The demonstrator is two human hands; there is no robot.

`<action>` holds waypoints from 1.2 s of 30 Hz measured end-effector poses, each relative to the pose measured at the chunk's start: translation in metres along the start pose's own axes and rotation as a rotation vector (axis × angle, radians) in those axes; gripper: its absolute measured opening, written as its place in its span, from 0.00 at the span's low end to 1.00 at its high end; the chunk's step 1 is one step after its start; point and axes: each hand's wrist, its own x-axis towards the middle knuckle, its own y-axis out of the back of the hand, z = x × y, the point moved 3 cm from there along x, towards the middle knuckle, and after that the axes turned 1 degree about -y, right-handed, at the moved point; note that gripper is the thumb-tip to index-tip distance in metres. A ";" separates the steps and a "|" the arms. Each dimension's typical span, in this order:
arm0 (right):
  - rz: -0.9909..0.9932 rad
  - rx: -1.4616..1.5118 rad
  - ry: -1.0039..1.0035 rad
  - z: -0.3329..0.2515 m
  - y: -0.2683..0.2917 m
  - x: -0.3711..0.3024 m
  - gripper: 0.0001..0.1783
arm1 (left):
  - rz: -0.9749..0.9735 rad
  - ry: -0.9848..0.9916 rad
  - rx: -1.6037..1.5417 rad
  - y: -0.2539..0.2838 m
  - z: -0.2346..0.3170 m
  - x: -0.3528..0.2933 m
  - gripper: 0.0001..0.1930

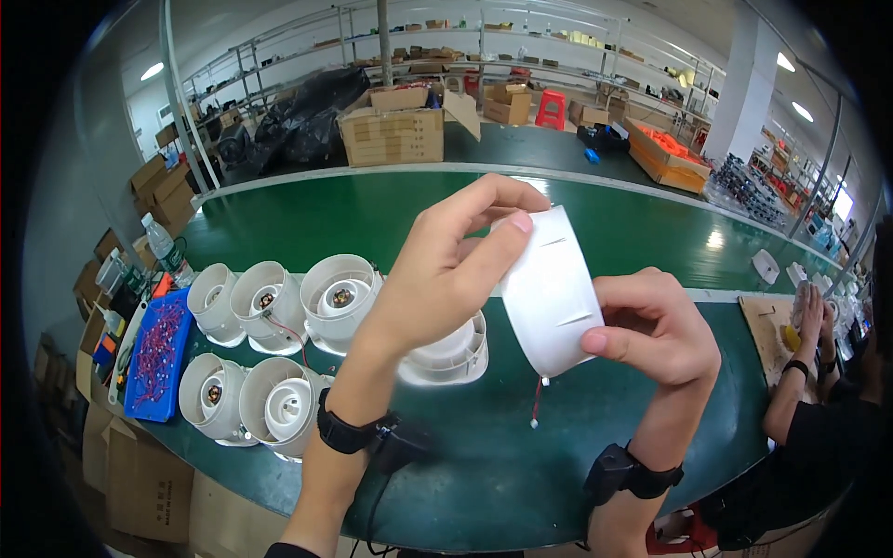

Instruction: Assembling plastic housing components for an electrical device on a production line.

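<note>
Both of my hands hold up a white round plastic housing (551, 296), tilted, with its slotted side wall facing me. My left hand (470, 246) grips its upper left rim between thumb and fingers. My right hand (656, 325) pinches the lower right edge, its fingers partly hidden behind. From the bottom of the housing hangs a short red and dark wire (537, 402) with a small white connector. Another white housing (446, 353) stands on the table behind my left wrist. To the left, several similar housings (339, 298) stand open side up, some with a metal-coloured part at the centre.
A blue tray (172, 367) of red wires lies at the left edge, near a plastic bottle (163, 244). Beyond the green conveyor belt (372, 209) stands a cardboard box (393, 137). At the right, a co-worker's hands (811, 321) work over a wooden board (758, 325).
</note>
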 end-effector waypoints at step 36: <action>-0.010 -0.426 -0.011 -0.002 -0.027 0.020 0.10 | -0.120 -0.538 0.443 -0.013 0.042 -0.013 0.11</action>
